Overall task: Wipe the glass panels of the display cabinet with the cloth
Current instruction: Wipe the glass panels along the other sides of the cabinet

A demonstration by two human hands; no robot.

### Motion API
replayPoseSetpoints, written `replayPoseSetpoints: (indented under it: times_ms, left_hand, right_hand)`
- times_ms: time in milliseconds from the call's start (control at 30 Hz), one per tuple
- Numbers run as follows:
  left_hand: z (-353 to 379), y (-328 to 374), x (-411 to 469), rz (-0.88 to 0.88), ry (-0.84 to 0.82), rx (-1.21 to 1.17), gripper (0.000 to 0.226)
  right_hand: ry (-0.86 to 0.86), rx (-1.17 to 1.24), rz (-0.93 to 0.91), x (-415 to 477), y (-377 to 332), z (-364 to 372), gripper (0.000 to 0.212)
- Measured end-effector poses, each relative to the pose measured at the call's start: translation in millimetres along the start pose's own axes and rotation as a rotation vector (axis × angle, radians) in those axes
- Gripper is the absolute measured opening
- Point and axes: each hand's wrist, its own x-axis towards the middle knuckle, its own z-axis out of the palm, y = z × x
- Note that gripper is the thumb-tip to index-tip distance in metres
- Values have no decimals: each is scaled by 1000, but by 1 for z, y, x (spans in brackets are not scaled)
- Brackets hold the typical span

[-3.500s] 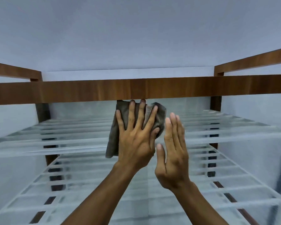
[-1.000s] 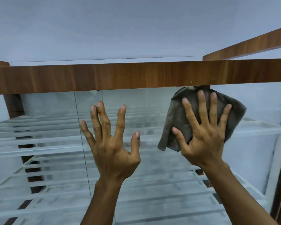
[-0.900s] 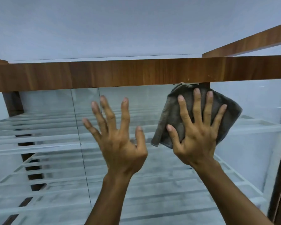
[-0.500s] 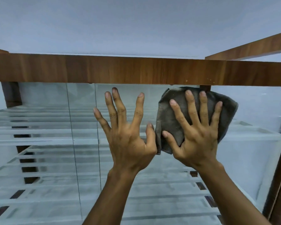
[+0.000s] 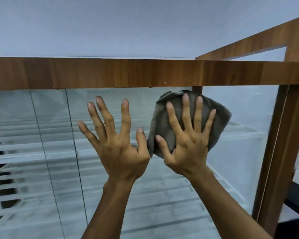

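Right now your right hand lies flat on the grey cloth, its fingers straight and fanned apart, pressing the cloth against the glass panel of the display cabinet. The cloth sits just below the wooden top rail, toward the rail's right end. Its upper edge comes right up to the rail's underside, though it cannot be told whether the two touch. The cloth is bunched into a rough rounded pad that shows above your fingertips, on both sides of your hand and beneath your thumb.

Your left hand is below the middle of the rail, spread wide with its back toward you, and it holds nothing. Its thumb tip ends just beside the cloth's left edge. You cannot tell from this view whether the palm actually rests on the glass. Its fingertips stop short of the rail, with a strip of bare glass between.

Under the left part of the rail, two thin dark vertical pane edges run downward. Behind the glass, lower than the rail, lie white slatted shelves. At the rail's right end a wooden corner post drops down, and a second wooden rail runs back from that corner
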Motion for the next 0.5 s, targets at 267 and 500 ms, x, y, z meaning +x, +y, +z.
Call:
replayPoseSetpoints:
  times_ms: [267, 500]
  left_hand:
    - [4, -9, -11, 90, -53, 116, 72]
    - [6, -6, -12, 81, -58, 151, 71]
  right_hand:
    - [0, 16, -110, -4, 40, -4, 77]
    - [-11, 23, -107, -4, 37, -5, 78]
